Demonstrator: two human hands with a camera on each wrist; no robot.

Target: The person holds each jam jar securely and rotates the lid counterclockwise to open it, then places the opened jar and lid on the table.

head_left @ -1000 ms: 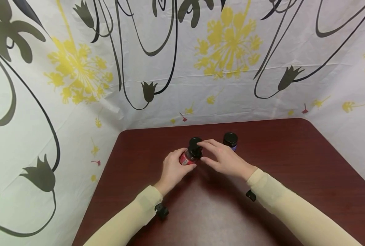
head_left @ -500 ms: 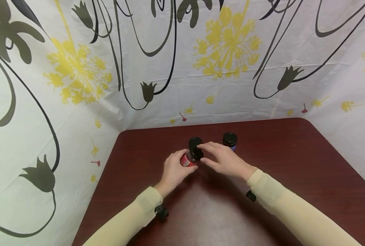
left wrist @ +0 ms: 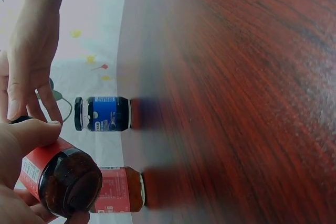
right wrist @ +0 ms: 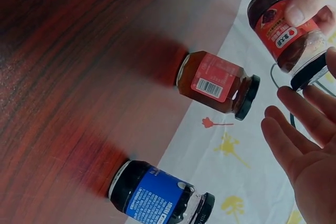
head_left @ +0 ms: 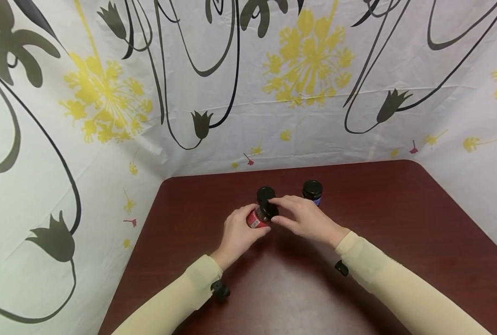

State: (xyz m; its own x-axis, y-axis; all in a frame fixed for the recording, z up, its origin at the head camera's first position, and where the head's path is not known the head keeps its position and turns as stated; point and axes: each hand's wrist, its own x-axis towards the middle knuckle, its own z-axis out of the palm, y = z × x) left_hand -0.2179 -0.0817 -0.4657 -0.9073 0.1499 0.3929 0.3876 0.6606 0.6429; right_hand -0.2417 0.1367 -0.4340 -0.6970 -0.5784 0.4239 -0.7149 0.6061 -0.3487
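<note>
My left hand (head_left: 237, 235) grips a glass jar (head_left: 255, 219) with a red label and dark contents, tilted above the table. In the right wrist view the thumb lies across that label. The jar's black lid (right wrist: 310, 71) points towards my right hand (head_left: 308, 218), whose thumb and fingertips sit on either side of the lid's edge. Behind, on the table, stands a second red-labelled jar (right wrist: 212, 80), upright with a black lid; in the head view mostly its lid (head_left: 266, 192) shows. A blue-labelled jar (left wrist: 107, 114) stands to its right, partly hidden by my right hand in the head view.
The dark red wooden table (head_left: 206, 200) has rounded far corners. Beyond it hangs a white cloth (head_left: 240, 111) with yellow and grey flower prints, close along the back and sides. Both standing jars are near the table's far edge.
The held jar and my left hand have shifted slightly to the right and nearer. My right hand has come slightly lower, its fingers still at the lid. Both standing jars stay in place.
</note>
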